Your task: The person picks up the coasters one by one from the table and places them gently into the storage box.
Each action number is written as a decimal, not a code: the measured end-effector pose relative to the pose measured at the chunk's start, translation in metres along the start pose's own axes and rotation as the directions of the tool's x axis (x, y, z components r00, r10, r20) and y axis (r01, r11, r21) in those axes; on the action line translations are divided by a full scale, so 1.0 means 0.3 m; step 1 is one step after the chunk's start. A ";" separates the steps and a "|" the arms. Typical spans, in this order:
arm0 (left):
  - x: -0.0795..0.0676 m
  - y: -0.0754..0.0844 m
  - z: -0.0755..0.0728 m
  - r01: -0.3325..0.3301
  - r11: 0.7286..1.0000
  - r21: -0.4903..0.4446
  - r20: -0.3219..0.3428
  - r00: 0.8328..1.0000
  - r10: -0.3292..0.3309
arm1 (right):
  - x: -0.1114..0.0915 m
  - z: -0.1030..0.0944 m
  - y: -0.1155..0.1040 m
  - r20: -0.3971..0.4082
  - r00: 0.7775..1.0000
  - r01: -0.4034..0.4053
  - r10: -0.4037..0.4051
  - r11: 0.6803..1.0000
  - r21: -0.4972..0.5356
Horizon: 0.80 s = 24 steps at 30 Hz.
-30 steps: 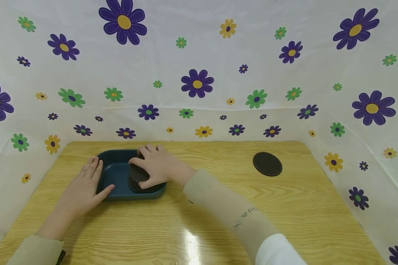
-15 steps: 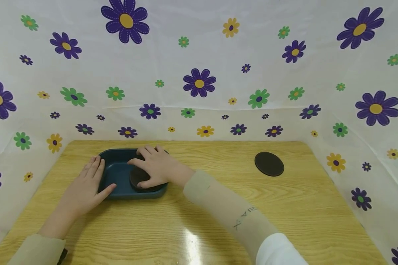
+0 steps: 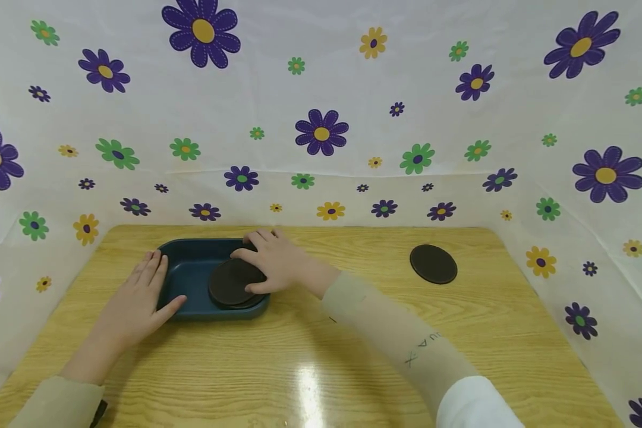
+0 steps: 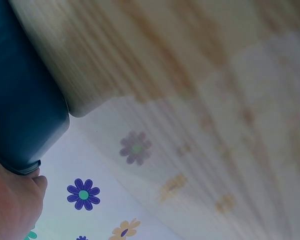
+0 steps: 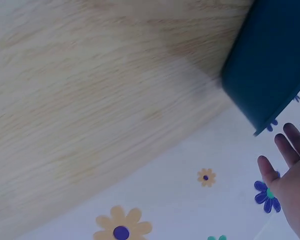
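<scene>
A dark blue rectangular tray (image 3: 208, 317) with rounded corners sits at the left of the table in the head view. In its right half lie black round coasters (image 3: 232, 282), overlapping one another. My left hand (image 3: 134, 303) rests along the tray's left end, fingers straight and thumb over the front side. In the left wrist view that hand (image 4: 15, 205) is at the tray's edge (image 4: 30, 100). Over the tray's right end is my right hand (image 3: 278, 261), fingers spread, overlapping the coasters' right side. The right wrist view shows its fingers (image 5: 287, 150) apart beside the tray (image 5: 270, 65).
Another black round coaster (image 3: 433, 264) lies by itself on the wood-grain table (image 3: 364, 315), toward the back right. A white cloth (image 3: 438, 119) printed with flowers rises behind the table and along both sides.
My right hand has moved right from over the coasters to the tray's right end, uncovering more of them. The left hand has kept its place on the tray.
</scene>
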State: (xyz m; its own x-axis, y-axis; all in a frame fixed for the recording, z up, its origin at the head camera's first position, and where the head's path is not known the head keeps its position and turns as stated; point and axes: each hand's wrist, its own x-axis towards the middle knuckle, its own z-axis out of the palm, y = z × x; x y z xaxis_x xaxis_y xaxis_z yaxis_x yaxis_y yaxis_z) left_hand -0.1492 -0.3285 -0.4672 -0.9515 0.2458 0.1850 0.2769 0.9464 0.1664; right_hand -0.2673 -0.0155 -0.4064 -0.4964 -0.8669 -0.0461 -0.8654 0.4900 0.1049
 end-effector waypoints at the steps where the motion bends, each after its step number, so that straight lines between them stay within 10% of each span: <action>1: 0.000 0.000 -0.001 -0.001 1.000 0.001 -0.003 1.000 0.001 | -0.009 0.000 0.011 -0.004 1.000 -0.002 0.003 1.000 0.013; 24: 0.000 0.005 -0.002 0.000 1.000 0.008 -0.009 1.000 0.000 | -0.219 0.012 0.230 -0.016 0.988 -0.148 0.151 0.980 0.134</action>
State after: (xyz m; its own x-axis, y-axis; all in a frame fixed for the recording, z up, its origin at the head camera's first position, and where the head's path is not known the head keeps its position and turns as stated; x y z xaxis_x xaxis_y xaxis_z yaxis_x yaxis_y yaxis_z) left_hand -0.1486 -0.3272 -0.4664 -0.9502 0.2441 0.1936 0.2759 0.9480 0.1588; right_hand -0.2945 0.0756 -0.3996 -0.6204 -0.7842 -0.0137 -0.7838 0.6205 -0.0238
